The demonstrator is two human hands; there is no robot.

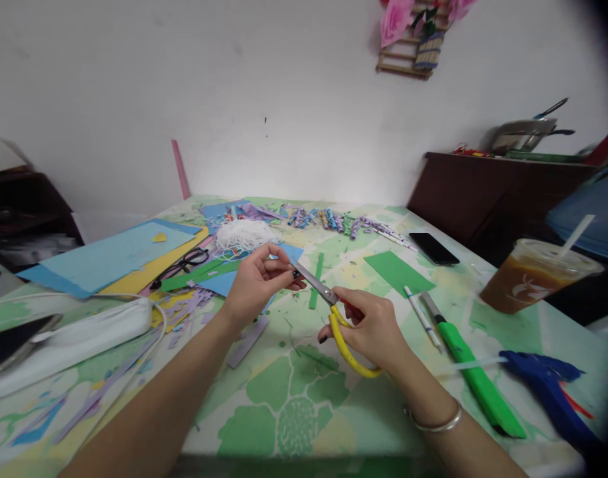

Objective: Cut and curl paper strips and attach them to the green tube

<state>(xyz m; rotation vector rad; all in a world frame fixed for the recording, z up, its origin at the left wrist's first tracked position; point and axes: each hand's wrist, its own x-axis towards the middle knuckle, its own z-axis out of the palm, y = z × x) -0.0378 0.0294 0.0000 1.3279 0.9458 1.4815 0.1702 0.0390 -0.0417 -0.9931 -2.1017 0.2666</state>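
My right hand (366, 325) is closed round the yellow handles of a pair of scissors (347, 342). The metal blades point up and left, and their tips meet the fingertips of my left hand (264, 279). My left hand is pinched, and whatever it holds at the blade tips is too small to make out. Beneath and just behind the blades lies a narrow green paper strip (317, 279). A lilac paper strip (249, 342) rests on the floral tablecloth (299, 418) below my left hand.
White string (244, 236) and curled paper pieces (328, 220) lie at the back. Paper sheets (115, 255), glasses (184, 262) and a white case (85, 342) are left. Right are a phone (433, 248), green cutter (476, 375), blue glue gun (545, 385) and iced drink (526, 282).
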